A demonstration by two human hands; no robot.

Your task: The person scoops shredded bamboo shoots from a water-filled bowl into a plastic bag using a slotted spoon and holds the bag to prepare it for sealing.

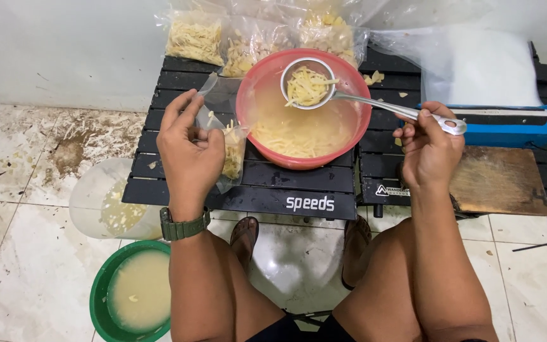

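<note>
Left hand [188,152] pinching open a clear plastic bag [226,142], partly filled with pale strips, just beside the red bowl [248,107]. Right hand [428,149] closed round the handle of a metal ladle [308,84], heaped with strips, raised over the bowl. Bowl close to the counter [324,202] front edge; little bare room left between bowl and filled bags [194,38] behind. Bag mouth hidden behind the fingers, probably open. Green basin [99,297] cut off below.

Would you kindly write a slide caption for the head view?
Left hand holds a clear bag open while right hand lifts a strainer ladle of pale strips over a red bowl.
</note>
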